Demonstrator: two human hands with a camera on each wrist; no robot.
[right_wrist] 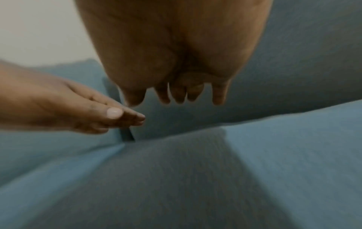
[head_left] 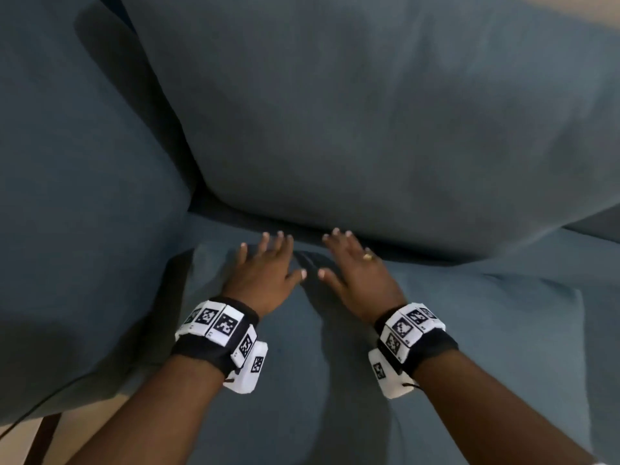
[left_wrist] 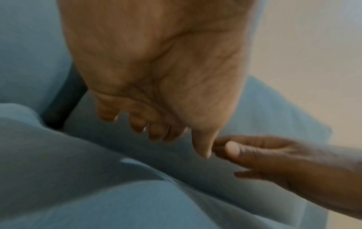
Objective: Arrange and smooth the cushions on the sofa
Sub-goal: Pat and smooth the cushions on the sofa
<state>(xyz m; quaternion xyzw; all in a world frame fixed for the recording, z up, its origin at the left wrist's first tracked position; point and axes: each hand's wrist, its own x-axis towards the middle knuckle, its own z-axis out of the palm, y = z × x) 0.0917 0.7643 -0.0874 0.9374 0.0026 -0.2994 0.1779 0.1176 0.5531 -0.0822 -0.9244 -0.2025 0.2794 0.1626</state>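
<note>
Left hand: the left hand (head_left: 265, 270) lies palm down over the blue-grey fabric seat cushion (head_left: 335, 380), fingers (head_left: 266, 241) straight and a little spread, holding nothing; the wrist views suggest the palm is just above the fabric, and whether the fingertips touch it I cannot tell.
Right hand: the right hand (head_left: 357, 268) lies just beside the left, palm down, fingers (head_left: 342, 241) straight and relaxed, gripping nothing; a gold ring (head_left: 368, 256) sits on one finger.
Thumbs: the two thumb tips point at each other, close but apart.
Seat cushion: under both hands, with soft creases in the fabric around and below the wrists.
Back cushion: the large blue-grey fabric back cushion (head_left: 369, 122) leans at the rear of the sofa; its lower edge meets the seat cushion just beyond the fingertips.
Side cushion: a second blue-grey fabric cushion (head_left: 73, 213) fills the left, with a dark gap between it and the back cushion.
Wrists: black bands with white tag blocks (head_left: 219, 325) on each wrist.
</note>
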